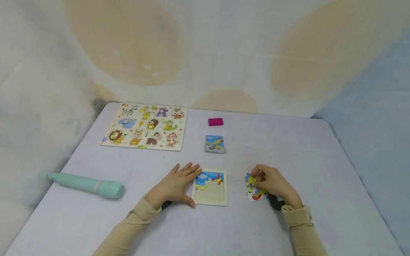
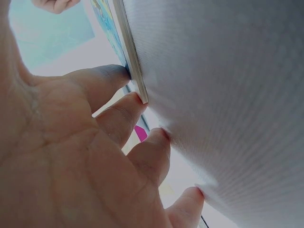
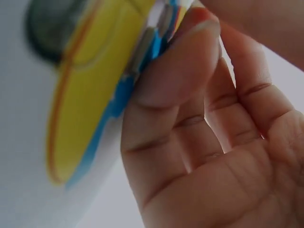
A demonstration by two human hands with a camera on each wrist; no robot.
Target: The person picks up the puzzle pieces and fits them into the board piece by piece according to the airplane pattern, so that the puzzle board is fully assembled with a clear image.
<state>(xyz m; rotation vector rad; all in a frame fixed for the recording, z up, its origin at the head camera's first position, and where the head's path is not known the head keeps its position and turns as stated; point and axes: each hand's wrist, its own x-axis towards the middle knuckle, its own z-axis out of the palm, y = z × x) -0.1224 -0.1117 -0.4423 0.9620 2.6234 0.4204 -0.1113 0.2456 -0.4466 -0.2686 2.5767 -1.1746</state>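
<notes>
A small square jigsaw tray (image 1: 209, 199) lies before me, its upper part filled with blue, yellow and red pieces and its lower part bare. My left hand (image 1: 175, 186) is spread at its left side. In the left wrist view, fingertips (image 2: 135, 97) touch the tray's edge (image 2: 130, 57), and the other fingers rest on the table. My right hand (image 1: 273, 182) is over a small heap of colourful jigsaw pieces (image 1: 255, 195), with thumb and fingertips pinching a piece. A yellow piece with a blue edge (image 3: 80, 104) shows close beside the thumb in the right wrist view; the fingers partly hide the heap.
Behind the tray lie a picture card with a yellow plane (image 1: 215, 144) and a magenta block (image 1: 215, 122). An animal puzzle board (image 1: 145, 126) is at the back left. Nearer on the left lies a mint-green tube with a thick end (image 1: 86, 185).
</notes>
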